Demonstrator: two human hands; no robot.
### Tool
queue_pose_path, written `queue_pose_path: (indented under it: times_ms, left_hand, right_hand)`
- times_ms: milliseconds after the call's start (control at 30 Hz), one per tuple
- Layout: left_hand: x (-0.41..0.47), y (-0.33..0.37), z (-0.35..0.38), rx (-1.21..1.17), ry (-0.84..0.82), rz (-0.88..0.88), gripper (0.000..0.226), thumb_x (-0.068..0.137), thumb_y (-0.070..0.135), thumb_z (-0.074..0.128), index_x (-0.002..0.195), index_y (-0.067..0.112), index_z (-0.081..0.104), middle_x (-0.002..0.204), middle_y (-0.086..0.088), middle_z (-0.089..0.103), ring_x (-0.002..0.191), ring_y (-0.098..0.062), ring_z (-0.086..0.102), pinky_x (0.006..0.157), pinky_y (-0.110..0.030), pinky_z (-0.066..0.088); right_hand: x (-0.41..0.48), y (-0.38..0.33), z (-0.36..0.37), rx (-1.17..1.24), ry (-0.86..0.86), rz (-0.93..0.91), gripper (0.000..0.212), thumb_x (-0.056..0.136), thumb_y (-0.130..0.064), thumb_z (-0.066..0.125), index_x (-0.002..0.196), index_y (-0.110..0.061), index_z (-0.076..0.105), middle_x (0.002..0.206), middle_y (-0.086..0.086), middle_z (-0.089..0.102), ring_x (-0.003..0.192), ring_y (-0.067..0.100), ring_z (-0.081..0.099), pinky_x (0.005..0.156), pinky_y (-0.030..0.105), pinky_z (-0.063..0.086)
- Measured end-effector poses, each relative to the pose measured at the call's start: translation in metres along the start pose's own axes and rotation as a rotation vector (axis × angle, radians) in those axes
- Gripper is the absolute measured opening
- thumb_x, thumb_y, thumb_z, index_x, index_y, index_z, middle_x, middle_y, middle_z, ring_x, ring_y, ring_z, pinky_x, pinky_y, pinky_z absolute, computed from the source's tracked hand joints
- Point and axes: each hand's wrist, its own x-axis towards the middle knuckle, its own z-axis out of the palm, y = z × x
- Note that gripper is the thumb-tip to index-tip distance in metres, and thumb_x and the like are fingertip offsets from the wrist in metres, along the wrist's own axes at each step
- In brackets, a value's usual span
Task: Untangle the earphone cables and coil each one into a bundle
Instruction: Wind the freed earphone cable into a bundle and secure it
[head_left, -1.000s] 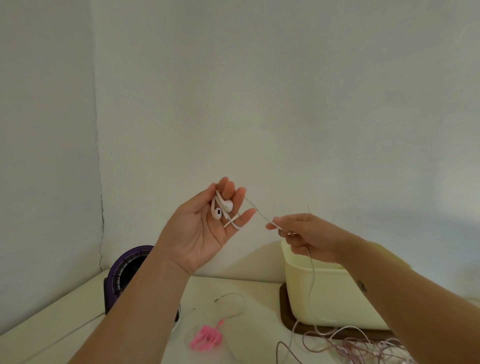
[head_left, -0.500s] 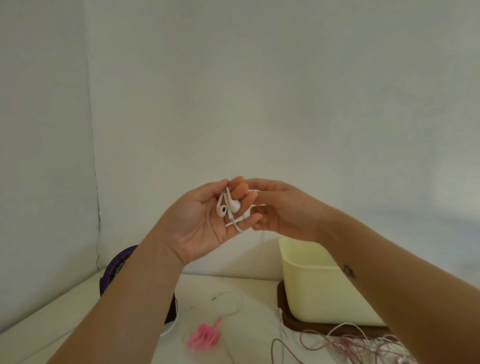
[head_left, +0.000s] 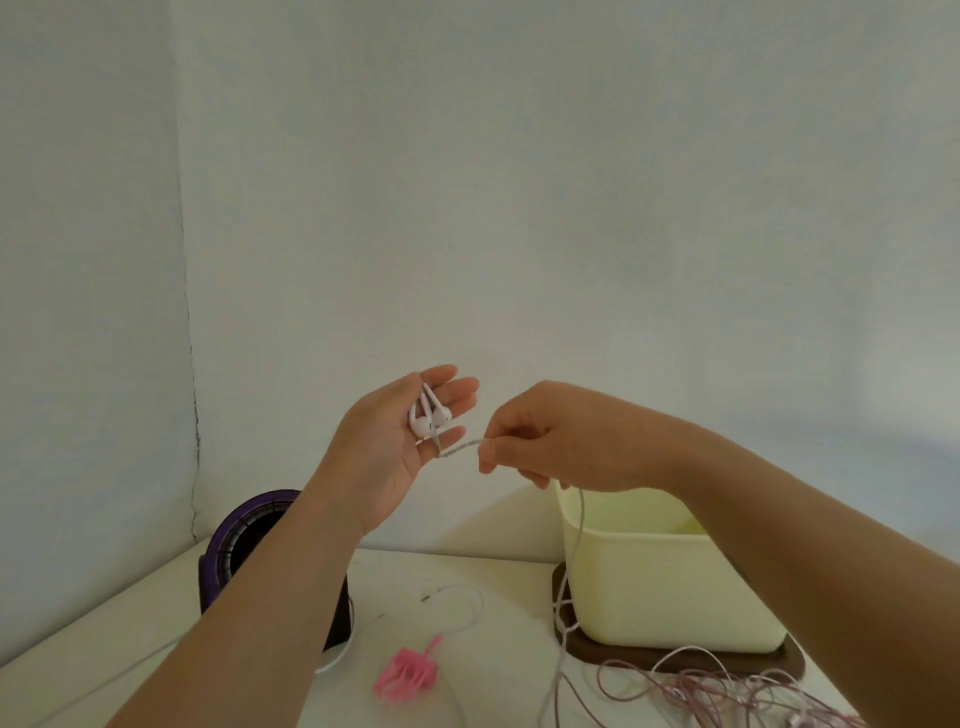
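Left hand (head_left: 392, 447): palm up, cradling earbuds (head_left: 430, 417).
Right hand (head_left: 563, 441): pinching cable (head_left: 460, 448), taut between hands.
Tangle (head_left: 727, 688): on bench (head_left: 498, 577).

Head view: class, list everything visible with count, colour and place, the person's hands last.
earbuds: two, white, in the left palm
white cable: one, white, from the earbuds through the right hand's pinch down to the table
box: one, pale yellow, right, on the mat
mat: one, dark brown, under the box
tangled cables: count unclear, pinkish, table front right
clip: one, pink, table front centre
thin cable loop: one, whitish, table centre
round object: one, purple and black, table left
table: one, cream
left hand: one, raised, earbuds in its palm
right hand: one, raised, pinching the white cable
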Motion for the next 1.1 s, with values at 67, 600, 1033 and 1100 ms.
queue_pose_path:
  times_ms: [67, 600, 1033, 1100]
  left_hand:
    - [-0.002, -0.005, 0.003, 0.167, -0.050, 0.002, 0.035, 0.103, 0.019, 0.030, 0.108, 0.006, 0.062, 0.097, -0.008, 0.071, 0.092, -0.019, 0.066, 0.082, -0.035, 0.053]
    - [-0.024, 0.003, 0.019, -0.246, -0.491, -0.133, 0.047, 0.091, 0.032, 0.035, 0.083, 0.009, 0.075, 0.073, -0.006, 0.070, 0.076, -0.019, 0.071, 0.076, -0.044, 0.058]
    - [-0.002, 0.006, 0.001, 0.131, -0.020, 0.192, 0.033, 0.103, 0.024, 0.028, 0.110, 0.015, 0.059, 0.101, 0.001, 0.072, 0.104, -0.011, 0.064, 0.099, -0.037, 0.042]
    - [-0.003, -0.001, -0.005, 0.445, -0.107, 0.184, 0.034, 0.103, 0.030, 0.030, 0.110, 0.017, 0.061, 0.091, 0.004, 0.070, 0.095, -0.006, 0.065, 0.100, -0.037, 0.041]
  right_hand:
    - [0.001, -0.005, -0.006, -0.057, 0.049, -0.033, 0.024, 0.094, -0.032, 0.053, 0.078, -0.020, 0.067, 0.059, -0.007, 0.056, 0.041, 0.001, 0.042, 0.044, 0.009, 0.033]
    - [0.022, 0.028, -0.009, 0.678, 0.061, -0.062, 0.045, 0.073, -0.051, 0.068, 0.070, -0.006, 0.060, 0.066, 0.009, 0.038, 0.062, 0.023, 0.035, 0.063, 0.025, 0.037]
    - [0.005, 0.006, 0.002, 0.291, -0.127, -0.046, 0.023, 0.097, -0.027, 0.050, 0.090, -0.016, 0.069, 0.051, -0.013, 0.047, 0.048, 0.004, 0.043, 0.056, 0.016, 0.042]
    - [0.004, 0.006, -0.009, 0.248, -0.019, -0.060, 0.023, 0.096, -0.027, 0.053, 0.091, -0.013, 0.071, 0.048, -0.014, 0.047, 0.046, 0.000, 0.044, 0.054, 0.013, 0.042]
